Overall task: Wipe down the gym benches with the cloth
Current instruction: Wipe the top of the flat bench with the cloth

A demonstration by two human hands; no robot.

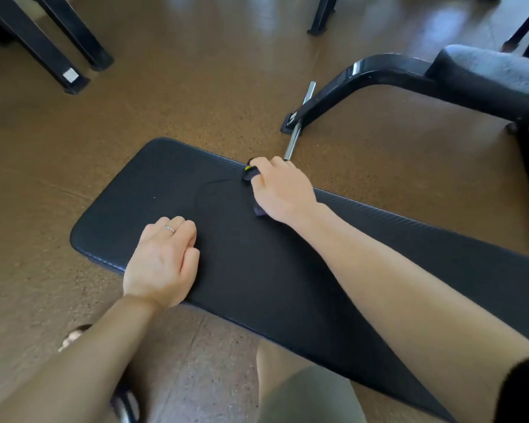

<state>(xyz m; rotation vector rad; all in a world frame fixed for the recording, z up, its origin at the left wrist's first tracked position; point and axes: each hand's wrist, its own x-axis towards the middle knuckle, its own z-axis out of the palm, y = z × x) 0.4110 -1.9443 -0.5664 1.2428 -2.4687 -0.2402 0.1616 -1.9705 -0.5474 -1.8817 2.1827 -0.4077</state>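
Tabletop (287, 270): your bench pad is black, ribbed along its edges
Cloth (251, 175): dark, with a yellow spot
Floor (196, 87): speckled brown
Ring (169, 229): silver

Brown speckled floor (196, 87) all round; black frame legs (58, 53) stand far left. A steel bar (300, 120) lies near a curved black frame (364, 74).

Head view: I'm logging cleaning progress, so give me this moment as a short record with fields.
bench: black padded bench, flat, on a brown floor
cloth: dark cloth, mostly hidden under the hand, at the pad's far edge
right hand: right hand grips the cloth against the pad
left hand: left hand rests on the pad's near edge, fingers curled, holding nothing
nearby: second bench at upper right
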